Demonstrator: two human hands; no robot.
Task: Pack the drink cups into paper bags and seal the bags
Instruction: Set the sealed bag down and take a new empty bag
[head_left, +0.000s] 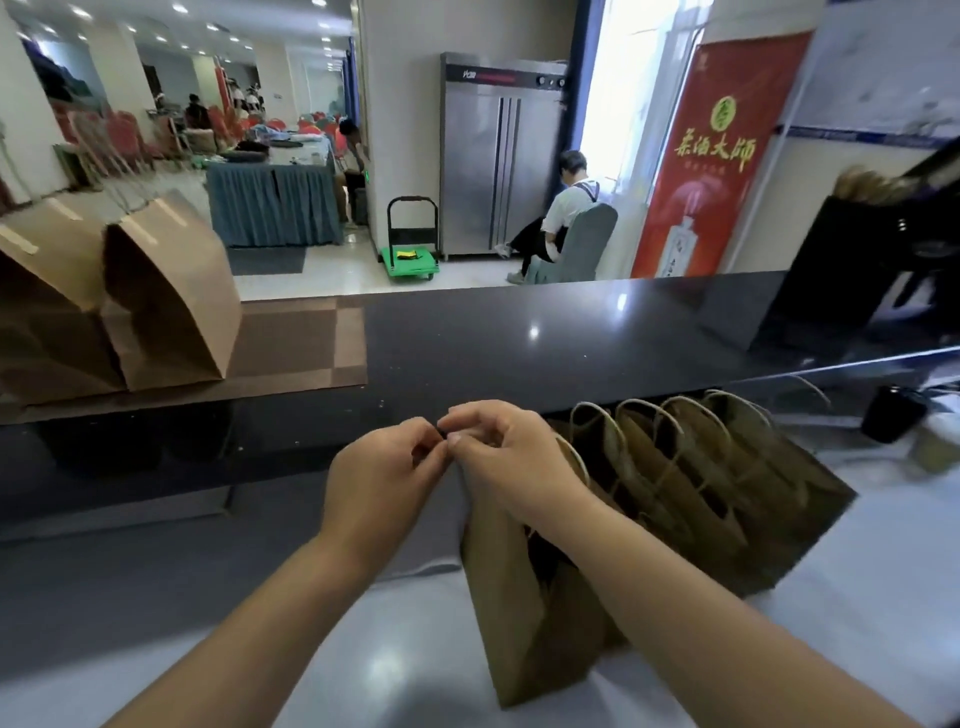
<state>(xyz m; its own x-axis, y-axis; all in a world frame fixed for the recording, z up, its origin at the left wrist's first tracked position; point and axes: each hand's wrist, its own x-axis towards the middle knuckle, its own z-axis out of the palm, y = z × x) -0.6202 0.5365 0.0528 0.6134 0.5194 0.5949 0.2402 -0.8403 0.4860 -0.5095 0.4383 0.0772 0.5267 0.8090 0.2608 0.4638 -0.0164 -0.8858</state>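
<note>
Across the whole width, a dark glossy surface (519, 338), raised like a counter top; below and nearer, a pale lower surface (883, 597) carrying the nearest bags. Beyond the counter, a tall steel cabinet (498, 156) against the wall and a red banner (711, 156) to its right, with a seated person (566, 218) between them and a green trolley (410, 260) on the floor left of the cabinet. On the left of the dark surface, two closed paper bags (171, 296), tops folded over, side by side and touching, resting on a brown mat (301, 343). At the far right of it, a black holder (831, 270) with something brown showing at the top, too blurred to name. On the pale surface, right of centre, a row of open paper bags (727, 493), twine handles up, packed one against the next and leaning to the right. Just in front of that row and touching it, one front paper bag (519, 639), upright, partly under the right forearm; contents hidden, so no telling whether a cup sits inside. Above its mouth, left hand (384, 478) and right hand (509, 452) drawn together, fingers curled, fingertips meeting and pinching a small dark item (441, 432), too small to identify. Far right on the pale surface, well apart from the hands, a dark cup (893, 415)
</note>
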